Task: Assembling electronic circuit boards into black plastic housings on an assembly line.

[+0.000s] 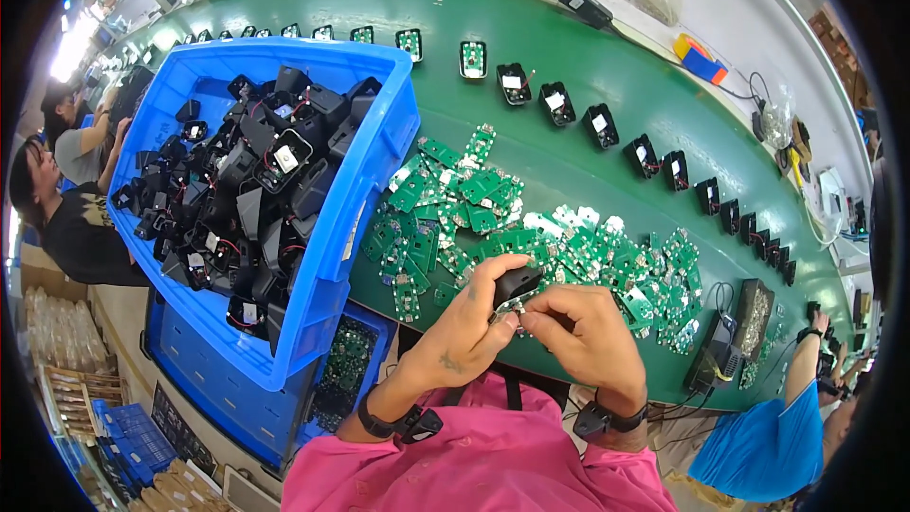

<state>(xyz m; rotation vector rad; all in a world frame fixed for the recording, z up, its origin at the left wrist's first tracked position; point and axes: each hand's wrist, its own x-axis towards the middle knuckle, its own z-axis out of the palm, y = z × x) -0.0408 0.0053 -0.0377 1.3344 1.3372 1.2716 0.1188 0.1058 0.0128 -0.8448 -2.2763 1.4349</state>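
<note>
My left hand (pixel 463 330) grips a small black plastic housing (pixel 518 281) above the near edge of the green bench. A pale green circuit board (pixel 513 304) shows along the open side of the housing. Close against it, my right hand (pixel 586 330) has thumb and finger pinched together at the board's edge. Whatever sits in that pinch is too small and covered to make out. Just beyond both hands spreads a heap of loose green circuit boards (pixel 488 192).
At left stands a blue bin (pixel 387 123) full of black housings (pixel 248 147). A curved row of housings (pixel 602 125) runs along the green bench (pixel 569 47). A black power unit (pixel 713 360) sits at right, near a person in blue (pixel 768 446). Two people are beyond the bin.
</note>
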